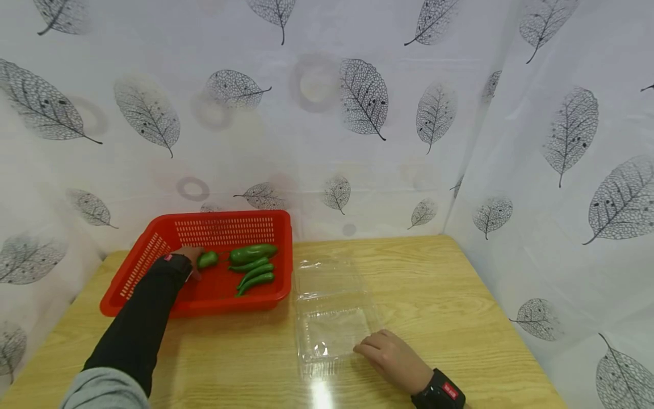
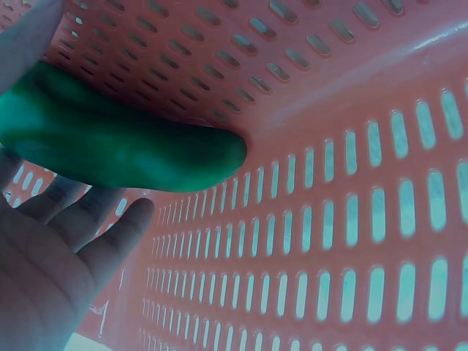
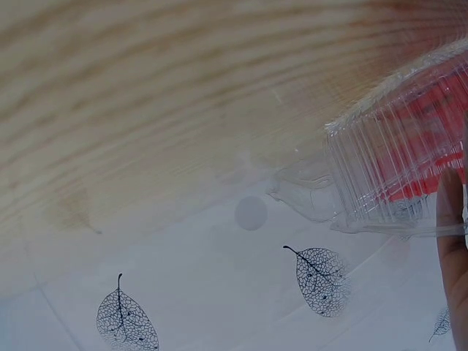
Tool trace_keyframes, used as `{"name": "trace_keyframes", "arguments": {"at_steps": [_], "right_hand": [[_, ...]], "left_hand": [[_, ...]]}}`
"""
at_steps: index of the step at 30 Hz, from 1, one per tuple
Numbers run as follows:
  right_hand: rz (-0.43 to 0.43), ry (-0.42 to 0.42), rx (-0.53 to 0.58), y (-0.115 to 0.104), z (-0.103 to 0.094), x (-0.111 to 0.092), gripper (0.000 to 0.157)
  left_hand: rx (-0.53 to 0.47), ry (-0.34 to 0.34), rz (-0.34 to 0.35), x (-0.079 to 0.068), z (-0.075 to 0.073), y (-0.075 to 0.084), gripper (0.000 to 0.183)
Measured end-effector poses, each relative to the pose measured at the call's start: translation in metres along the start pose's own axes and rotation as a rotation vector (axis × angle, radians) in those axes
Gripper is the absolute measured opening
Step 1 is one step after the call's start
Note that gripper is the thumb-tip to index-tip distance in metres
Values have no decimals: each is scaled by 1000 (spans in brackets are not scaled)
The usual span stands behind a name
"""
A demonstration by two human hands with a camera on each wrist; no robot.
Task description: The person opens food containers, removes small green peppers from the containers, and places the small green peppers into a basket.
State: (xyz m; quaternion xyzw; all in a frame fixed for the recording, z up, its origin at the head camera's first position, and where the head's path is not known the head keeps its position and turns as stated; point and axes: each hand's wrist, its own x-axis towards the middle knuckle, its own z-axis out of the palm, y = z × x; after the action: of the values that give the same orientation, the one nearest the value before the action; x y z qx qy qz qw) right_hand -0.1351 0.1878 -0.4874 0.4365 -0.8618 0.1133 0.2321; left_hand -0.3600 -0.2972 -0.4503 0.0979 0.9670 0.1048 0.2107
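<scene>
Inside the red plastic basket (image 1: 230, 307), my left hand (image 1: 190, 258) has its thumb and fingers on either side of a green pepper (image 2: 139, 142). In the left wrist view the pepper's blunt end points at the slotted wall, and some fingertips are hidden behind it. More green peppers (image 1: 252, 254) lie to the right in the basket, one thick and several slim. An opened clear plastic box (image 1: 334, 335) with a hinged lid lies on the table right of the basket. My right hand (image 1: 390, 358) grips its near right edge; a finger (image 3: 450, 212) shows against the rim.
The wooden table (image 1: 434, 289) carries the basket at its left and the clear box at its middle. A white curtain (image 1: 317, 142) printed with grey leaves hangs behind the table and along its right side. The basket's walls rise around the left hand.
</scene>
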Motion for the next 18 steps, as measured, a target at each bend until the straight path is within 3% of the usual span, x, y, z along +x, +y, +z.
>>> {"name": "trace_keyframes", "arguments": {"at_steps": [8,18], "right_hand": [[1,-7,-1,2,1,2,26],[-1,-32,-2,3,4,4,25]], "left_hand": [[-7,-22,-33,-2,-1,-1,91],[37,34,1,-10,-6,-2,88]]}}
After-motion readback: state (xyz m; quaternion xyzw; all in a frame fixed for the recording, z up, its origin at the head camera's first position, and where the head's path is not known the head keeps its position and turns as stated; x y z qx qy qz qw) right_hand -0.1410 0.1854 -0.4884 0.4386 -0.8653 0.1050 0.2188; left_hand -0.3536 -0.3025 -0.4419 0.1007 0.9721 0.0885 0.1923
